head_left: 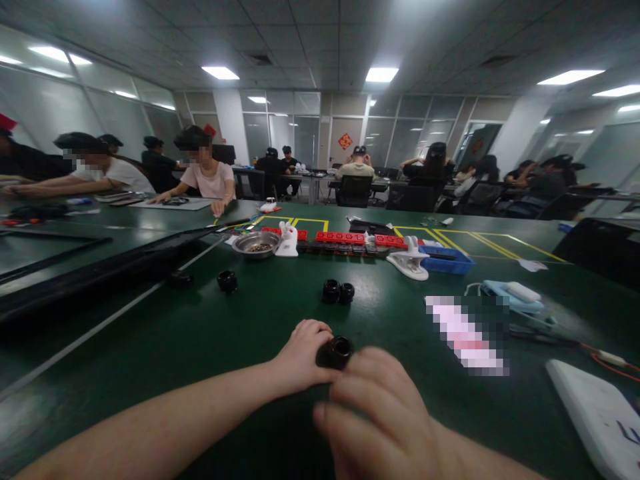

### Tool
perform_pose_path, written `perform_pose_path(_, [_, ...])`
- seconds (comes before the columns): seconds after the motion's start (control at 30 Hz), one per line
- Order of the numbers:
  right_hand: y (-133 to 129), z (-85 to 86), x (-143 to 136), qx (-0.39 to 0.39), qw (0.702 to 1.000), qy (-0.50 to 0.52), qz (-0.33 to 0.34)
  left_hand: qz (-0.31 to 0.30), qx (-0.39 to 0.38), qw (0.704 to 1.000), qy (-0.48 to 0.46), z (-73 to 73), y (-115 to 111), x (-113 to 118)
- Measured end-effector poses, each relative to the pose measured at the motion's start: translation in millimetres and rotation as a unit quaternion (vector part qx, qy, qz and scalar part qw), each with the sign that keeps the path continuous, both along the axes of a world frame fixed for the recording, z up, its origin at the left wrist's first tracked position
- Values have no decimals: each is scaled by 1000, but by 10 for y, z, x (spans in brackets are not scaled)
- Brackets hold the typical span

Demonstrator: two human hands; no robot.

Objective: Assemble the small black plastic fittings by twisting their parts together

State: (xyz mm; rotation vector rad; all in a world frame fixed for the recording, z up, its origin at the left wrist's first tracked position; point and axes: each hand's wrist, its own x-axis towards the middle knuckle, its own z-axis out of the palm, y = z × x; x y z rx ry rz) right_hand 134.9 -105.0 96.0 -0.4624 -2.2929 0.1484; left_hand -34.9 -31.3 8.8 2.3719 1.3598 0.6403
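My left hand (pixel 300 357) is wrapped around a glossy black ring-shaped part (pixel 341 348) whose round opening faces up towards me. Close to the camera, my right hand (pixel 383 407) is curled with thumb and fingers drawn together, slightly blurred; whatever is between its fingertips is hidden. It overlaps the near right side of the held part in view, and I cannot tell whether it touches it. Further up the green table, two similar black parts (pixel 339 291) stand side by side. Another black part (pixel 227 281) stands by itself to the left.
A metal bowl (pixel 256 245) of small pieces, red blocks (pixel 340 237), white clamps (pixel 410 259) and a blue tray (pixel 450 261) line the far side. A long black bar (pixel 100 273) lies left; a white slab (pixel 595 413) lies right. A person (pixel 207 170) works across the table.
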Motion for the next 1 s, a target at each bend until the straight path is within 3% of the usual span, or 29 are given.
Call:
perform_pose_path(0.1, [502, -281, -77, 3, 985, -59, -164, 0, 19, 1000, 4, -50, 22, 9])
perform_pose_path(0.2, [746, -466, -43, 0, 970, -111, -218, -3, 15, 1000, -1, -35, 18, 7])
perform_pose_path(0.37, [722, -525, -22, -32, 974, -134, -182, 4, -3, 1000, -10, 27, -8, 12])
perform_pose_path(0.5, [680, -534, -51, -55, 982, -96, -151, -1, -4, 1000, -7, 33, -13, 11])
perform_pose_path(0.73, [679, -602, -74, -76, 978, -62, -186, -4, 1, 1000, -5, 25, -13, 6])
perform_pose_path(0.9, [655, -615, -81, -77, 991, -27, -108, -7, -7, 1000, 4, 46, -20, 4])
perform_pose_path(1.0, [658, -633, -80, -74, 988, -5, -132, -7, 1, 1000, 12, 30, -9, 6])
